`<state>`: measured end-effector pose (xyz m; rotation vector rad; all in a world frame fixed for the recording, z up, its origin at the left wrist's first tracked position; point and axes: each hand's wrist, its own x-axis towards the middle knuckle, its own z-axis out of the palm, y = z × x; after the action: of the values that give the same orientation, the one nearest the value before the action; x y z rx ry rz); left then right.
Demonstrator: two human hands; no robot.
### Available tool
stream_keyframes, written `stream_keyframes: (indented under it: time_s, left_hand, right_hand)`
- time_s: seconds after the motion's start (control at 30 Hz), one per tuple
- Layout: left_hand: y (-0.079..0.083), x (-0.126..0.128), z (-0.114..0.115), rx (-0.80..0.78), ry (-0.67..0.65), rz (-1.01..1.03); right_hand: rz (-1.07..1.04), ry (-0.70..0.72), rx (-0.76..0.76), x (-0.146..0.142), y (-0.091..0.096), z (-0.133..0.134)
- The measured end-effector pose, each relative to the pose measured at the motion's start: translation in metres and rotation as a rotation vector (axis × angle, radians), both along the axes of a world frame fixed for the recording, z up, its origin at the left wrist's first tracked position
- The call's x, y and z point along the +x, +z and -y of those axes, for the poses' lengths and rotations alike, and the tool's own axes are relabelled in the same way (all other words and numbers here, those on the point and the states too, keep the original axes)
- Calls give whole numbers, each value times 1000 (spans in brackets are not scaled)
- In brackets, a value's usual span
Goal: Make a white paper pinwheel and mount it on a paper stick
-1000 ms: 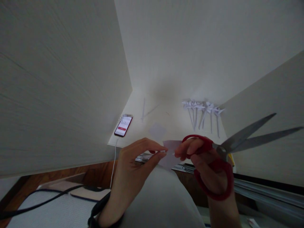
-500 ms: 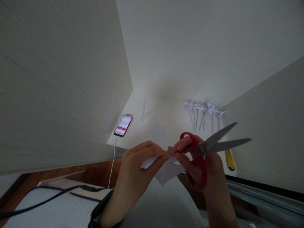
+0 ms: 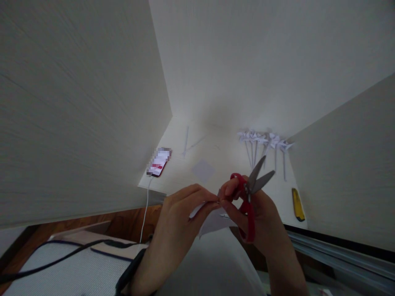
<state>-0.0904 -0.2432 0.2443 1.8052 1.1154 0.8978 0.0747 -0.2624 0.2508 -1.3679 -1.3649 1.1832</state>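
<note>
My left hand [image 3: 188, 211] is closed, its thumb and fingertips pinching a white sheet of paper [image 3: 214, 222] that hangs below the fingers. Fingertip to fingertip with it, my right hand [image 3: 247, 205] pinches the same paper's edge. Red-handled scissors [image 3: 251, 224] hang on the right hand's fingers, blades spread and pointing up and to the right, away from the paper. The folds at the pinch are hidden by the fingers. Beyond the hands, a square of white paper [image 3: 203, 170] lies flat on the white table [image 3: 222, 158].
Several folded paper flowers on thin stems [image 3: 265, 139] lie in a row at the back right. Thin paper strips [image 3: 186, 142] lie back left. A phone [image 3: 159, 162] with a white cable [image 3: 145, 216] is at the left edge, a yellow cutter [image 3: 298, 204] at the right. Walls enclose the table.
The scissors have turned in my right hand, their blades now pointing more upward and closer in. The hanging paper has tilted, with less of it showing. Both hands still pinch it.
</note>
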Motion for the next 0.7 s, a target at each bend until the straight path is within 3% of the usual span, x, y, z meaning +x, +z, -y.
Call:
stream_keyframes:
  time_s: [0.37, 0.7]
  left_hand:
    - [4, -2, 4, -164, 46, 84]
    - [9, -4, 0, -80, 54, 115]
  right_hand:
    - [-167, -41, -36, -4, -1, 3]
    - [-143, -20, -30, -7, 0, 5]
